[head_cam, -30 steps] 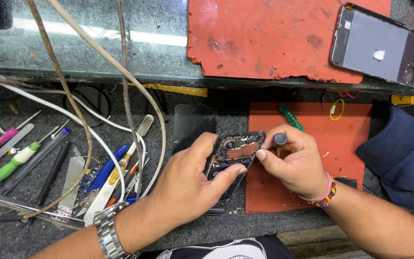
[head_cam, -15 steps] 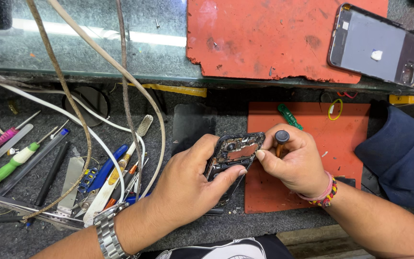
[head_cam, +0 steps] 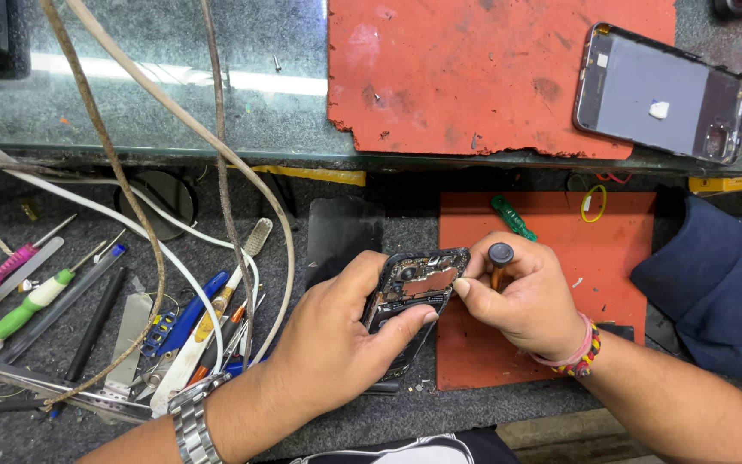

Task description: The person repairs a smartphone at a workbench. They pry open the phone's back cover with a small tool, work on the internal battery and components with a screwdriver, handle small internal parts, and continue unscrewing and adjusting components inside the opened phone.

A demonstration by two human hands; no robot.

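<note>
The left hand (head_cam: 337, 344) is wrapping around the opened phone body (head_cam: 412, 296), fingers curling over its near edge and thumb pressing along the side, so the hand is closed on it and is holding it tilted just above the dark worktop (head_cam: 62, 378). The phone body is lying with its long axis running from lower left to upper right, its exposed boards and copper-coloured plate facing up, and its upper end is pointing toward the right hand (head_cam: 521, 301). That hand is sitting just beside the phone's upper right corner, touching it, and it is pinching a small screwdriver (head_cam: 500, 262) between thumb and forefinger, the remaining fingers folded in; the round black cap is showing on top and a sliver of orange shaft under it (the tip itself is hidden behind the fingers, so where it is meeting the phone cannot be told). So the screwdriver is standing nearly upright at the top end of the phone, the right hand being the nearer one to that corner while the left is only steadying the lower part. Both are hovering over the left edge of the orange mat (head_cam: 611, 258). Well apart to the left, tweezers and pry tools (head_cam: 130, 335) are lying in a loose row under white cables (head_cam: 165, 249), and a separate phone back housing (head_cam: 659, 90) is resting on the glass shelf above
</note>
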